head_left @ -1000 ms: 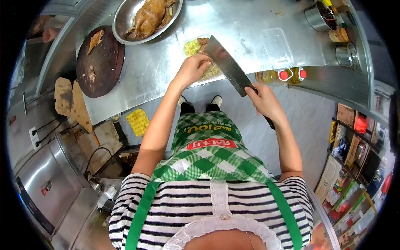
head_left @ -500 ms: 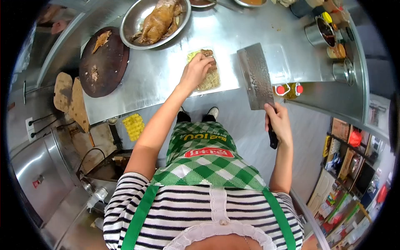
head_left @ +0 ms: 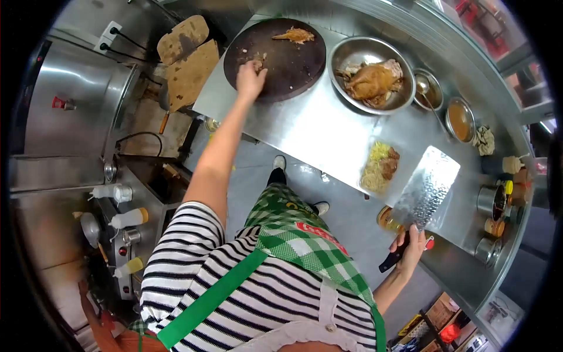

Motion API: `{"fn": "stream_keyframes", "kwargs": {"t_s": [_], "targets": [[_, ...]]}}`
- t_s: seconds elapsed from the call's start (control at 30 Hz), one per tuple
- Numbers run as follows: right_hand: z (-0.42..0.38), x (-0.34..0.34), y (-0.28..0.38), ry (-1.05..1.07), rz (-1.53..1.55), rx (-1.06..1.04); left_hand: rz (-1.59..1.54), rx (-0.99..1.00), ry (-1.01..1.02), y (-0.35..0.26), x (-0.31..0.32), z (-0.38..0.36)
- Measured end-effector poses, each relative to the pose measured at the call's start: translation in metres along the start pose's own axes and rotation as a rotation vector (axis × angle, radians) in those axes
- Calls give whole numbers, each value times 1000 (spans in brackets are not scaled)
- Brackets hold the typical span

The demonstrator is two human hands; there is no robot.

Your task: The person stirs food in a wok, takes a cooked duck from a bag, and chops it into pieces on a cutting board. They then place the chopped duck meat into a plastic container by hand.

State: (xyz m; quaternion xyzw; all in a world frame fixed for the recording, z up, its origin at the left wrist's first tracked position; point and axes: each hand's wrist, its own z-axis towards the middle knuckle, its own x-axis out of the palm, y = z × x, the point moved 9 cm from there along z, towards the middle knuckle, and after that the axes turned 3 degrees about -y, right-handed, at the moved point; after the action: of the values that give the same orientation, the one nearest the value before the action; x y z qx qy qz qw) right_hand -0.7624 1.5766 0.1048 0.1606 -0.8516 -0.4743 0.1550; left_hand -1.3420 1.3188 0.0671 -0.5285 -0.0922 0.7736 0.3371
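My left hand (head_left: 251,81) reaches onto the round dark cutting board (head_left: 293,76), its fingers curled down on small meat scraps (head_left: 260,58). A browned piece of poultry on the bone (head_left: 295,36) lies near the board's far edge. My right hand (head_left: 410,252) grips the black handle of a cleaver (head_left: 427,186), its broad hammered blade pointing away over the counter's front edge. Left of the blade sits a clear tray of noodles (head_left: 373,179), with browned meat (head_left: 389,164) on its right side. A steel bowl (head_left: 339,94) holds a whole cooked bird (head_left: 375,83).
Behind the counter (head_left: 281,126) stand a bowl with a ladle (head_left: 428,88) and a bowl of brown sauce (head_left: 460,120). Pots (head_left: 489,202) and jars line the right side. A stove with squeeze bottles (head_left: 129,219) is at left. Another person's arm (head_left: 97,320) shows lower left.
My left hand has gone from the noodle tray to the meat scraps on the board. The view has turned left. My right hand still holds the cleaver, its blade now tilted right.
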Motion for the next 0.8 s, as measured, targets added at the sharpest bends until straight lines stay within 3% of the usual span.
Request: {"fn": "stream_keyframes", "kwargs": {"t_s": [0.03, 0.07, 0.13, 0.23, 0.33, 0.37, 0.47, 0.63, 0.8], "targets": [[3, 21, 0, 40, -21, -2, 89, 9, 12, 12, -7, 12], [5, 42, -4, 76, -42, 3, 69, -39, 148, 23, 2, 23], [10, 99, -14, 167, -46, 41, -106, 15, 253, 37, 26, 39], [22, 187, -40, 226, -125, 159, -45, 90, 544, 36, 51, 51], [43, 284, -59, 365, -158, 222, 53, 207, 448, 11, 16, 68], [53, 309, -69, 375, -164, 253, -99, 390, 370, 7, 17, 73], [80, 371, -88, 431, -120, 281, -172, 690, 559, 6, 40, 65], [109, 414, -105, 416, -144, 286, -294, 613, 708, 13, 33, 70], [114, 450, -118, 483, -156, 317, -388, 410, 811, 28, 39, 65]]}}
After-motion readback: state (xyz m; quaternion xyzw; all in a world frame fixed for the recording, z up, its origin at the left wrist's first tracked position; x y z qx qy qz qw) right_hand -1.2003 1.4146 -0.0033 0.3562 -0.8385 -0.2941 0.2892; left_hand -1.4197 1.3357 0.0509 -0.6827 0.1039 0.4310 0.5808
